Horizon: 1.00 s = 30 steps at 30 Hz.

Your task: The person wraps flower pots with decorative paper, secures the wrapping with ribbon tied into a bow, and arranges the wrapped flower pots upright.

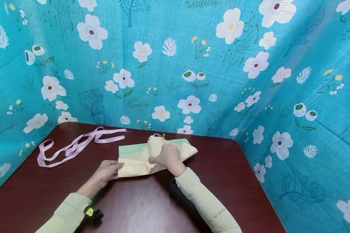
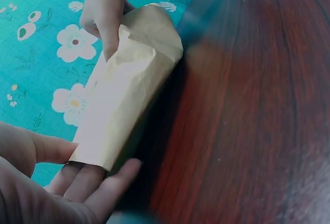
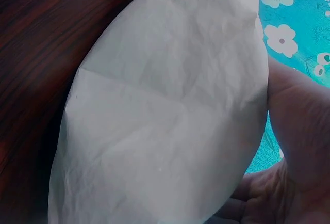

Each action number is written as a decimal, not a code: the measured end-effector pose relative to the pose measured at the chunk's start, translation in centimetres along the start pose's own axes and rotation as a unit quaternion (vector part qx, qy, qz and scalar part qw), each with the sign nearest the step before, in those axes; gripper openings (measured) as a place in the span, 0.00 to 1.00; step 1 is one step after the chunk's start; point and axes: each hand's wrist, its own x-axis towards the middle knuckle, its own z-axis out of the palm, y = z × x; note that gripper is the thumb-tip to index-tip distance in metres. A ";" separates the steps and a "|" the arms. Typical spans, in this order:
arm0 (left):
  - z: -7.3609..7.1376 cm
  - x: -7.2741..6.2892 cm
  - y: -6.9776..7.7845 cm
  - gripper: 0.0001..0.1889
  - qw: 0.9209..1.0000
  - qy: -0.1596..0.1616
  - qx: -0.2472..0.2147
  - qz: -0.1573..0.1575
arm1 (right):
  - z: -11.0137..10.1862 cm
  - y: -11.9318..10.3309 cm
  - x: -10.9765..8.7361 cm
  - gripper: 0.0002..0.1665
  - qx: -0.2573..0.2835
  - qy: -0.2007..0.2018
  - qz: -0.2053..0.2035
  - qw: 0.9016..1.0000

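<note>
The cream wrapping paper (image 1: 134, 167) looks matt, thin and crisp, its surface broken by creases and soft crumples; the mint-green sheet (image 1: 129, 149) lining it looks like paper too, smoother and flatter. The pink ribbon (image 1: 73, 150) appears to be smooth fabric with a faint sheen. The tabletop (image 1: 137, 207) has a dark reddish wood grain under a polished, light-reflecting finish. The floral curtain (image 1: 163, 81) is printed cloth, matt and slightly wrinkled. The pale sleeve (image 1: 204, 197) looks like soft matt fabric.
</note>
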 end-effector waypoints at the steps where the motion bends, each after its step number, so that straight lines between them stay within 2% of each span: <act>1: 0.1 -0.1 -0.1 0.24 1.000 0.003 -0.002 -0.001 | 0.0 0.0 0.0 0.36 0.002 -0.001 -0.001 1.000; 9: 0.4 0.0 -0.1 0.23 0.999 0.007 -0.037 0.014 | 0.3 0.2 0.0 0.37 0.000 0.002 -0.006 1.000; 17: 1.5 -0.2 0.4 0.21 0.999 -0.001 -0.029 0.027 | 0.2 0.5 0.0 0.37 0.017 -0.016 0.000 1.000; 21: 2.2 -0.3 0.6 0.20 0.998 -0.007 -0.065 0.021 | 0.3 0.6 0.1 0.37 0.026 -0.024 0.003 0.999; 26: 3.1 -0.3 0.9 0.19 0.992 -0.008 -0.122 0.031 | 0.3 0.7 0.2 0.37 0.025 -0.018 0.003 1.000; 30: 3.6 -0.4 1.3 0.20 0.989 -0.007 -0.146 0.030 | 0.2 0.7 0.2 0.37 0.021 -0.014 0.001 1.000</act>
